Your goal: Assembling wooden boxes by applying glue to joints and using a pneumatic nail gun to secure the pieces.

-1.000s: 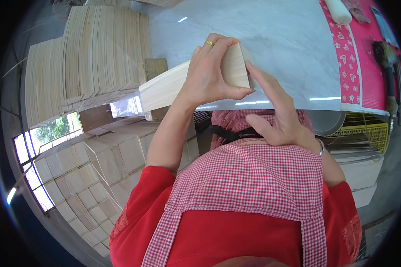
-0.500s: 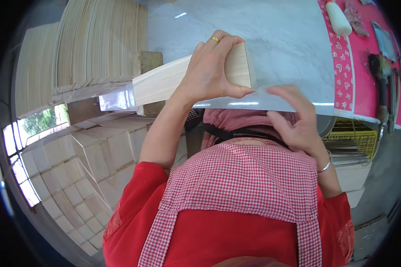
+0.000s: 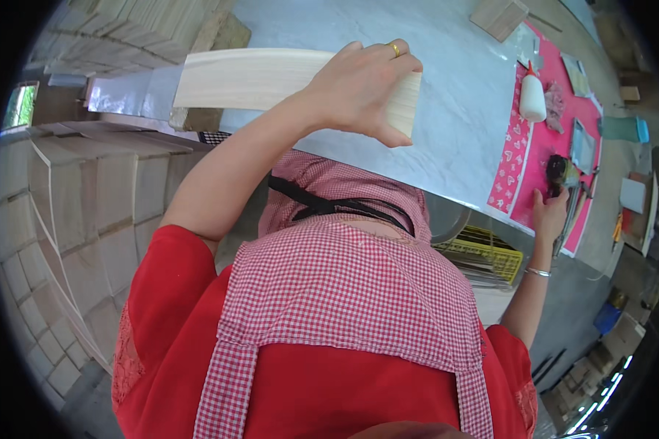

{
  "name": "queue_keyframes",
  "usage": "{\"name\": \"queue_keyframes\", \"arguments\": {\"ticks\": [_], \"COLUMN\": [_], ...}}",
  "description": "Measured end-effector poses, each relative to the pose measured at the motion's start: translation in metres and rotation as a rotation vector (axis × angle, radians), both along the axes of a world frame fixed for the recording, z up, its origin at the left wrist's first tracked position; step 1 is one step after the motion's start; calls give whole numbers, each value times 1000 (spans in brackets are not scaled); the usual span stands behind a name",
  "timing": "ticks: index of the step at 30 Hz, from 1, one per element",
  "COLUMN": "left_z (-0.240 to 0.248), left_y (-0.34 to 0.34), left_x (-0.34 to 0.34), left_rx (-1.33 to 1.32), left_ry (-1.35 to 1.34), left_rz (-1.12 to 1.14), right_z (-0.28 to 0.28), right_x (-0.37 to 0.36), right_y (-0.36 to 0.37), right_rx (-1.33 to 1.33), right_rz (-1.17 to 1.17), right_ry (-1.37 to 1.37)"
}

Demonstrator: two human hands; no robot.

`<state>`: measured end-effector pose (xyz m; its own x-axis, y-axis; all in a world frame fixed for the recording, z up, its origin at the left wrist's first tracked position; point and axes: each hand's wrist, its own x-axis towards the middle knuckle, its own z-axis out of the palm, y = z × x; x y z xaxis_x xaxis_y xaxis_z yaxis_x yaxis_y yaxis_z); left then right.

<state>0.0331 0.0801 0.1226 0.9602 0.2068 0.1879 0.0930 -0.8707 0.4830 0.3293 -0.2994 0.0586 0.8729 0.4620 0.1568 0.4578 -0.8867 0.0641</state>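
My left hand (image 3: pixel 362 88) is closed over the right end of a long pale wooden board (image 3: pixel 249 77), thumb on its near edge and fingers over the far edge. The board's left end rests over a rough brown block (image 3: pixel 198 118). On the right, my right hand (image 3: pixel 549 214) is at the near edge of a pink cloth (image 3: pixel 529 201), its fingers wrapped round the lower part of a black-headed hand tool (image 3: pixel 559 170). Thin metal rods lie beside that tool. My fingers partly hide the handle.
A pale marble-patterned tabletop (image 3: pixel 447 102) lies under the board. A white glue bottle (image 3: pixel 532 99) with a red tip stands on the cloth by a crumpled rag (image 3: pixel 554 110). A wooden block (image 3: pixel 499 17) sits at the far edge. Stacked boards (image 3: pixel 124 29) rise at far left; a yellow crate (image 3: pixel 483 252) is below.
My right hand has moved right from in front of my apron to the tool on the cloth and closed there. My left hand keeps hold of the board. The view has shifted to the right.
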Motion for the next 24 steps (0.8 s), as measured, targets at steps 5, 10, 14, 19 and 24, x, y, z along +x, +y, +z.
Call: {"name": "queue_keyframes", "arguments": {"ticks": [5, 10, 14, 19, 24], "left_z": [-6, -6, -5, -6, -11], "left_y": [1, 1, 1, 4, 4], "left_x": [1, 2, 1, 2, -5], "left_rx": [33, 34, 31, 74, 112], "left_ry": [-28, 5, 21, 15, 4], "left_rz": [5, 19, 9, -55, -57], "right_z": [-10, -23, -36, -15, 86], "right_x": [35, 70, 89, 103, 23], "right_y": [-23, -30, -38, -37, 39], "right_rx": [14, -12, 12, 84, 1], "right_rz": [100, 68, 32, -162, -129], "right_ry": [-206, -114, -92, 77, 517]}}
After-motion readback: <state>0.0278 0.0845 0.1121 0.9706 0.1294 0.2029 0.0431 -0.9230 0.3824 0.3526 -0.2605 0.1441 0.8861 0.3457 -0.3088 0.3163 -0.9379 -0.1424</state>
